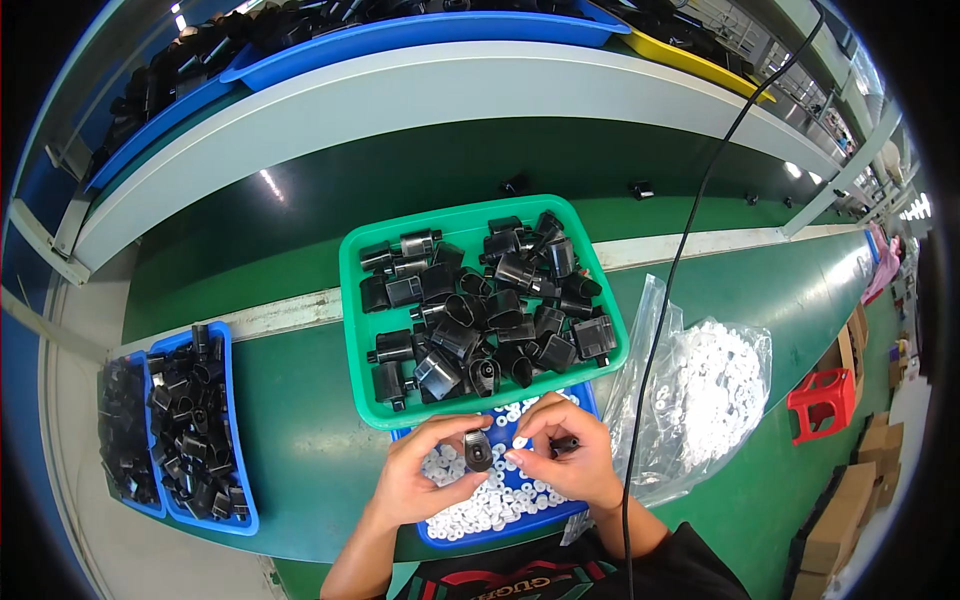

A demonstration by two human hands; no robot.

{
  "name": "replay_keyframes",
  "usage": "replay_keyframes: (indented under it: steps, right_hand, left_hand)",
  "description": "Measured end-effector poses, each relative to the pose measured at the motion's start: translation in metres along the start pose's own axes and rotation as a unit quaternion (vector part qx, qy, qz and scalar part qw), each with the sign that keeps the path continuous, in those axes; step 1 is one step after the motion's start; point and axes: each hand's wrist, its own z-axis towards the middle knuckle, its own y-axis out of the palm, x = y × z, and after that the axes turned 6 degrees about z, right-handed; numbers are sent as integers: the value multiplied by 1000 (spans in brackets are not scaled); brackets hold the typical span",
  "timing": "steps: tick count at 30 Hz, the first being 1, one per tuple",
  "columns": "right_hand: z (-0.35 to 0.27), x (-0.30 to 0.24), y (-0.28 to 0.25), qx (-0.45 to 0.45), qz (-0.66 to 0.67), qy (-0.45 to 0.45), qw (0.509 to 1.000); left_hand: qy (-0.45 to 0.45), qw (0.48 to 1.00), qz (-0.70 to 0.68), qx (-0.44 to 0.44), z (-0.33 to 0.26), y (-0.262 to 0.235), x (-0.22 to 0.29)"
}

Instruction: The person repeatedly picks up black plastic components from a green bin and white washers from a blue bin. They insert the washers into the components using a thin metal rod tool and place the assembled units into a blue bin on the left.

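Observation:
My left hand (420, 470) is closed round a black plastic housing (478, 452), its round end with a small hole turned up toward me. Close by on the right, my right hand (588, 462) pinches a small white ring (519, 442) between thumb and forefinger. A second black plastic part (564, 444) shows among the curled fingers of that hand. Both hands are over a blue tray (455, 541) of loose white rings (470, 512). Beyond them, a green tray (353, 345), heaped with black housings (460, 335), overlaps the blue tray's far side.
A clear plastic bag (715, 410) of white rings lies at the right. Blue trays (240, 490) of black parts stand at the left. A black cable (668, 290) hangs down past my right arm. Filled trays (420, 32) line the shelf above; a red stool (822, 405) is on the floor.

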Motion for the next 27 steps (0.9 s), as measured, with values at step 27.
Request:
replay_keyframes:
  steps: [27]
  right_hand:
    - [3,-6,-7,-10,-27,-28,999]
  left_hand:
    - [11,999,-5,52,-3,7,-5]
